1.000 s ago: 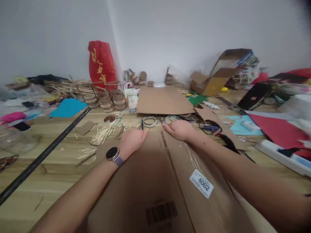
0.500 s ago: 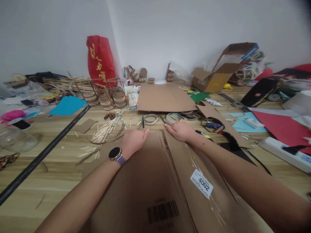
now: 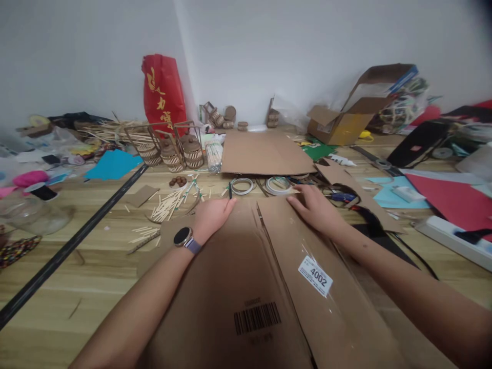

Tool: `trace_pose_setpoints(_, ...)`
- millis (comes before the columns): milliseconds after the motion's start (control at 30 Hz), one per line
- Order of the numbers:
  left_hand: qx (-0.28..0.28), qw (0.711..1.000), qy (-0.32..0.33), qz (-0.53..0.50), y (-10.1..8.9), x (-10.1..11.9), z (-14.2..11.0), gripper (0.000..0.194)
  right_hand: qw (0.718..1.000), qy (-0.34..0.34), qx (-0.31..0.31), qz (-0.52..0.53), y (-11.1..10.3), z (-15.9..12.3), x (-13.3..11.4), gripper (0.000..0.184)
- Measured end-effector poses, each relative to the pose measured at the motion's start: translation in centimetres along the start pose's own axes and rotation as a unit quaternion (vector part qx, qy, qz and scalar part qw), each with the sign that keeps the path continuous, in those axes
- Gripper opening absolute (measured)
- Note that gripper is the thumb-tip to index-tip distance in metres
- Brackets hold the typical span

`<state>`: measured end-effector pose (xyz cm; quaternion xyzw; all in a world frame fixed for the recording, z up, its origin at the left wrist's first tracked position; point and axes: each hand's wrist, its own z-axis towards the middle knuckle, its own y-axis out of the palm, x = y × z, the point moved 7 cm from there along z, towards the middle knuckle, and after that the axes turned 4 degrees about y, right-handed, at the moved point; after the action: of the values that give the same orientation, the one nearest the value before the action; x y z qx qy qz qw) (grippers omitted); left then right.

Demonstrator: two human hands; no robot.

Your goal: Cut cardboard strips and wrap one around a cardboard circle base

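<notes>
Carton (image 3: 215, 292): one is lying near, at the centre, with two panels showing and one slit running between them; one white sticker (image 3: 315, 275) reading 4002 is sitting on the right panel, one barcode (image 3: 257, 319) on the left.
White rings (image 3: 243, 186): two are lying side by side just beyond the carton's far edge.
Handled baskets (image 3: 193, 154): three are standing in a cluster, far left of centre; their insides are not showing.
Clear packet (image 3: 214, 155): one is standing just right of those baskets and holding many pale sticks.
Open box (image 3: 342, 125): one is standing far right, flaps spreading; its contents are hard to tell.
Red bag (image 3: 163, 95): one is standing upright behind the baskets; what it is holding is hidden.
Brown beads (image 3: 178, 181): several are grouping near the loose sticks (image 3: 171, 203), left of the rings.
Cardboard sheet (image 3: 267, 154): one is lying beyond the rings.
Left hand (image 3: 213, 215): it is lying palm down on the carton's far left corner, thumb pointing right; its fingers are curling out of sight, so whether it is gripping cannot be told.
Right hand (image 3: 317, 207): it is resting loosely over the far right corner, fingers spreading apart from the thumb.
Watch (image 3: 183, 237): one is circling the left wrist.
</notes>
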<state>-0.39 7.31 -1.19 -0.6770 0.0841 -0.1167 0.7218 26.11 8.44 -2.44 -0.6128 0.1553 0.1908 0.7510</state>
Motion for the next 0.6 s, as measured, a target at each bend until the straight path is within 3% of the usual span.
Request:
trace_pose_setpoints(67, -0.001, 1.0, 0.003, -0.007, -0.1, -0.1, 0.1, 0.063, 0.997, 0.054, -0.007, 0.056, -0.5, -1.6, 1.8, 0.053)
trace_pose_setpoints(133, -0.003, 1.0, 0.009, -0.014, -0.2, -0.1, 0.3, 0.064, 0.989, 0.082, -0.053, 0.113, -0.3, -3.2, 2.7, 0.05)
trace_pose_setpoints(233, -0.009, 1.0, 0.02, -0.022, -0.1, 0.3, 0.5, 0.063, 0.974, 0.085, -0.118, 0.175, 0.2, -4.8, 2.7, 0.043)
trace_pose_setpoints(300, -0.013, 0.999, 0.03, -0.025, 0.0, 0.8, 0.6, 0.062, 0.971, 0.083, -0.128, 0.185, 0.3, -4.8, 2.4, 0.047)
trace_pose_setpoints(433, -0.021, 0.998, 0.046, -0.026, 0.3, 1.7, 0.6, 0.062, 0.986, 0.064, -0.09, 0.128, -0.1, -2.7, 1.0, 0.058)
trace_pose_setpoints(600, -0.025, 0.998, 0.047, -0.022, 0.4, 2.0, 0.6, 0.063, 0.995, -0.02, -0.094, -0.008, 1.1, 0.1, -3.2, 0.055)
